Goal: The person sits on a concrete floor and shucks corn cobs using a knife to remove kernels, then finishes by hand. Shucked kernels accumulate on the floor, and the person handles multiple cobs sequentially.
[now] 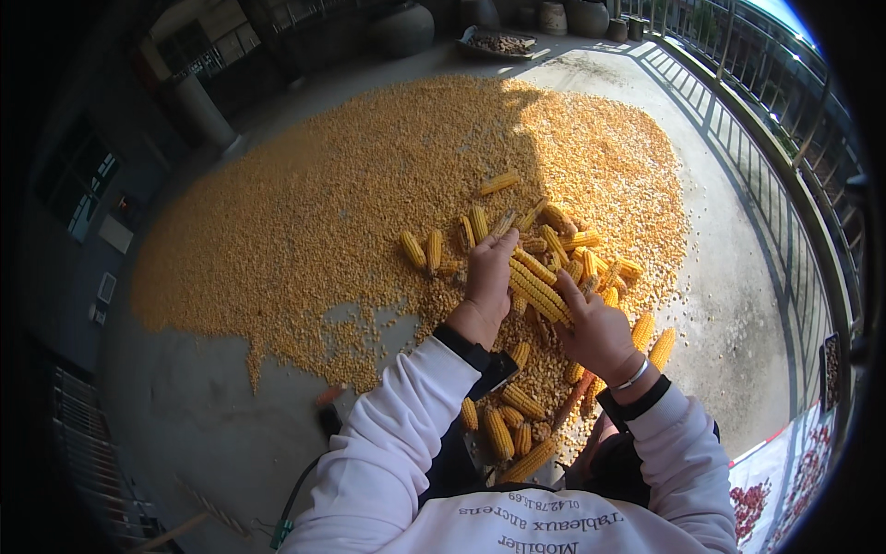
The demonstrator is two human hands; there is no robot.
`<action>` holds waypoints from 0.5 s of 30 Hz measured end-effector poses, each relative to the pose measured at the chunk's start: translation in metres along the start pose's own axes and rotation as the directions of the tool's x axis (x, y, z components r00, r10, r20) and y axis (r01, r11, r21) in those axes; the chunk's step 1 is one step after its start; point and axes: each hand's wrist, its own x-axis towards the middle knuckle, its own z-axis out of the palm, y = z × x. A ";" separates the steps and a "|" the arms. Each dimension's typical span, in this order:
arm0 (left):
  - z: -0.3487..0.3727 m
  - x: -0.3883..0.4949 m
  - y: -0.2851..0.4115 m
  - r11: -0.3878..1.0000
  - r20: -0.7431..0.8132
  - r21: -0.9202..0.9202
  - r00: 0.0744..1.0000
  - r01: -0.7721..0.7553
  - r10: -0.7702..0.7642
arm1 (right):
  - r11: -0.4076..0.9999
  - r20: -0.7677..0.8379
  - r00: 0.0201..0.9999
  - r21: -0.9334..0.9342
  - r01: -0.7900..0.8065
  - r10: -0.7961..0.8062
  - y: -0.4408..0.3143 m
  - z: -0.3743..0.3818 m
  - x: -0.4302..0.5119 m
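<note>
Both of my hands hold a yellow corn cob (538,296) above a heap of cobs. My left hand (486,280) grips its far left end, with the thumb pointing away from me. My right hand (597,331) is around the near right end, its index finger laid along the cob. A dark groove runs lengthwise between the kernel rows; whether it is a stripped row or a gap beside a second cob, I cannot tell. Beyond the hands lie several loose cobs (581,239). More cobs (500,433) rest close to my body, beside a reddish bare cob (573,401).
A wide layer of loose corn kernels (387,180) covers much of the concrete floor (734,277). A metal railing (806,131) runs along the right. Large jars (401,31) and a filled tray (498,46) stand at the back. A sheet with red pieces (775,485) lies at lower right.
</note>
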 end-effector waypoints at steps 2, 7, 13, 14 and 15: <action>-0.003 0.003 -0.003 0.999 0.025 0.034 0.999 -0.029 0.029 | 0.999 -0.019 1.000 0.045 -0.007 0.008 0.001 0.000 0.002; -0.010 0.009 0.001 0.935 0.248 0.261 0.953 -0.239 0.174 | 0.963 -0.081 0.996 0.262 0.064 -0.044 0.009 -0.003 0.006; -0.012 -0.001 0.011 0.983 0.366 0.146 0.929 -0.111 0.050 | 0.825 -0.052 0.993 0.553 0.115 -0.103 0.024 -0.006 0.002; -0.012 -0.002 0.013 0.989 0.373 0.128 0.928 -0.075 0.022 | 0.788 -0.062 0.992 0.602 0.128 -0.114 0.025 -0.004 0.002; -0.011 -0.003 0.014 0.993 0.374 0.110 0.927 -0.043 -0.001 | 0.737 -0.075 0.988 0.659 0.149 -0.132 0.026 -0.003 0.001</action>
